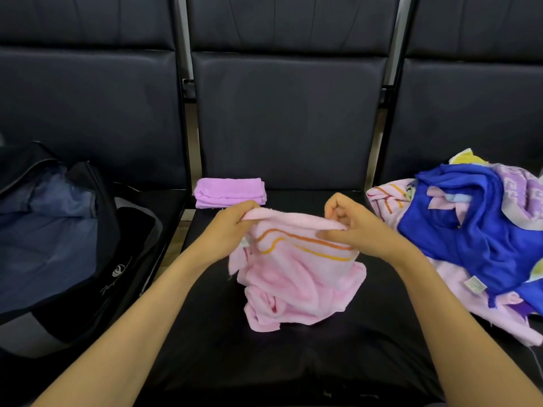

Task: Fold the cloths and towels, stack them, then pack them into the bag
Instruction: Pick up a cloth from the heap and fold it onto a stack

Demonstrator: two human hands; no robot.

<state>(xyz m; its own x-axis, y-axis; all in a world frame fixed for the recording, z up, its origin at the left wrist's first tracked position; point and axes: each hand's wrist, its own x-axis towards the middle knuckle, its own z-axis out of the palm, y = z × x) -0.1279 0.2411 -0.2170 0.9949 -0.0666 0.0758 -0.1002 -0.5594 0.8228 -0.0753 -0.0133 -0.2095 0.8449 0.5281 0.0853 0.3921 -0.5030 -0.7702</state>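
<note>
From the head camera, my left hand (232,229) and right hand (360,230) both hold the pink towel (299,277) by its top edge, just above the middle seat (293,365). The fingers (249,207) of my left hand curl over the rolled edge at its left end. On the right, thumb and fingers pinch the same edge at its other end, so the edge runs almost level between my hands. Below it, orange and yellow stripes cross the towel, and the rest hangs down in loose folds, the bottom bunched on the seat cushion.

At the seat's far left corner lies a folded lilac cloth (229,191), its edges squared, just beyond my left hand but apart from it. Bare black cushion lies in front of the towel and on either side of it.

On the left seat the dark bag (63,230) lies open, its mouth facing up. On the right seat sits the unfolded pile (435,259), with a blue cloth (473,227) on top. Its pale pink edge spills over onto the middle seat, close to my right forearm.
</note>
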